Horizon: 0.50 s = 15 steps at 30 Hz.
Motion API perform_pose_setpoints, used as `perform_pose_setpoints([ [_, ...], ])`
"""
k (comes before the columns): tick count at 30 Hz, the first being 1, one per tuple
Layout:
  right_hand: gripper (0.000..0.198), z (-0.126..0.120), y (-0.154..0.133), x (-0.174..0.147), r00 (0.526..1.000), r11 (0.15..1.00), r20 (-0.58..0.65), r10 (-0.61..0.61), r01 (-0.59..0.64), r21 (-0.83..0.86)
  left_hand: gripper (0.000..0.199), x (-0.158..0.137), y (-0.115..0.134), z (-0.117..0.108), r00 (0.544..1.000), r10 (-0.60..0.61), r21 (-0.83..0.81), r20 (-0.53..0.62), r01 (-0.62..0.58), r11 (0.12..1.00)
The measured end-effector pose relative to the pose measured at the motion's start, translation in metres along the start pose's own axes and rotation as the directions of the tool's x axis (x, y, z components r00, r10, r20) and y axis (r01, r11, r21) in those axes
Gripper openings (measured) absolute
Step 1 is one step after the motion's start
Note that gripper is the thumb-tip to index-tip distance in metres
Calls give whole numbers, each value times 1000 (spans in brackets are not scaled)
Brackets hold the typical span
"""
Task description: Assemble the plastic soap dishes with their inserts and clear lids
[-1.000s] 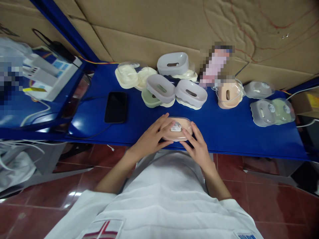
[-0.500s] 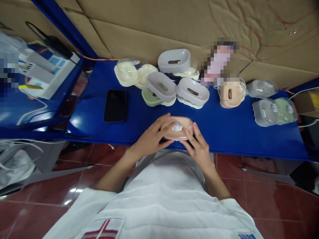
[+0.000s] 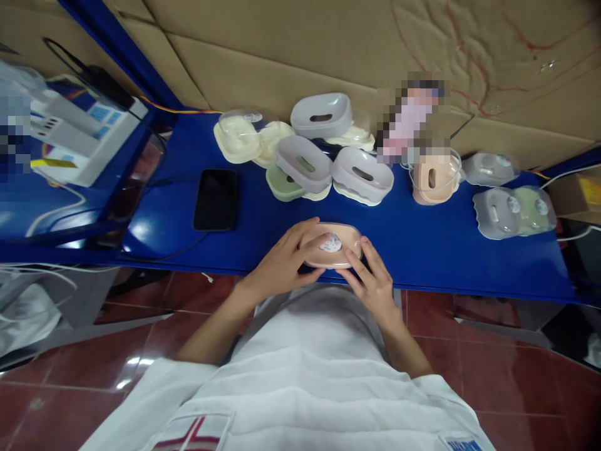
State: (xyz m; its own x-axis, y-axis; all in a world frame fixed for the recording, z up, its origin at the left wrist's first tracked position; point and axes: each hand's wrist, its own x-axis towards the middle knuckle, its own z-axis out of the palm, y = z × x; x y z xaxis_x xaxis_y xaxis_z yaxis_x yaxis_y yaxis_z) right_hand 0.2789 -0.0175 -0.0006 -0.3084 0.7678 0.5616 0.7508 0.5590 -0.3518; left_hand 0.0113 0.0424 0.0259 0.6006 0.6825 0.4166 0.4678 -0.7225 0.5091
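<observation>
A peach soap dish (image 3: 345, 236) with a glossy surface lies flat at the front edge of the blue table, between my hands. On its middle sits a white patterned piece (image 3: 331, 243), perhaps a sticker. My left hand (image 3: 286, 258) grips the dish's left end, with one finger reaching over the top to the white piece and the thumb at the near side. Round the right end, my right hand (image 3: 370, 272) has its fingers on the top and rim and its thumb at the near edge. The underside of the dish is hidden.
Grey soap dishes (image 3: 362, 174) with slotted bottoms, a green one and cream ones stand behind. A black phone (image 3: 215, 199) lies to the left. At the right are a peach dish (image 3: 429, 180) and clear-lidded dishes (image 3: 498, 213). A cardboard sheet (image 3: 291, 56) backs the blue table (image 3: 436, 250).
The dish and both hands sit very slightly lower and further left in view. The grip looks the same, and the things behind have hardly shifted.
</observation>
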Motion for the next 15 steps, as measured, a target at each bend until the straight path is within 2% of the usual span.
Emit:
perform_pose_setpoints([
  [5,72,-14,12,-3,996,996,7,86,-86,12,86,-3,-1,0,995,-72,-12,75,73,997],
  [9,49,-37,35,-16,971,965,-101,217,-229,-130,79,-4,0,1,991,-99,9,88,99,995],
  [12,48,-58,55,-31,900,868,-246,360,-419,-266,72,-3,1,1,988,-112,37,107,109,993],
  [15,62,-74,76,-45,789,737,-422,446,-591,-326,65,-2,2,1,986,-113,64,125,106,992],
])
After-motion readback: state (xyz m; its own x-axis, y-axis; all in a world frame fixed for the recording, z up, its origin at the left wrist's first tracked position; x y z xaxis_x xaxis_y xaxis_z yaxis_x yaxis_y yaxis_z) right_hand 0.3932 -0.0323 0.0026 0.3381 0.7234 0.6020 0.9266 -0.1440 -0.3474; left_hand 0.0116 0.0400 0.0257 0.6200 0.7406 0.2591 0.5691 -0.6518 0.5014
